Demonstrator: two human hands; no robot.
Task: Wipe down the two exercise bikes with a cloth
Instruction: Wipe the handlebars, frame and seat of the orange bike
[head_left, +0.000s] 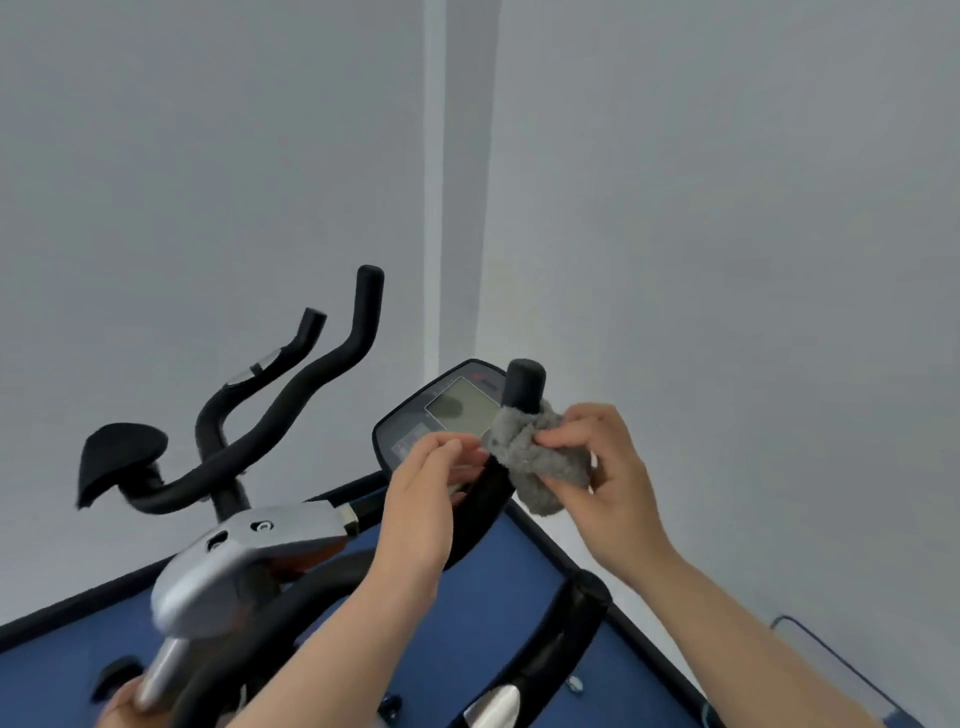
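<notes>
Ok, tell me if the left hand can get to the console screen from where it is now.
Probably yes. The left hand hovers just in front of the console screen, fingers curled and, as far as shows, empty. The right hand holds the cloth on the handlebar post to the side, not in between.

A fluffy grey cloth (540, 457) is wrapped around a black handlebar (522, 395) of the near bike, just under its round tip. Behind it sits the bike's dark screen (457, 408). The second bike (244, 447) stands to the left, with curved black bars and silver parts.
</notes>
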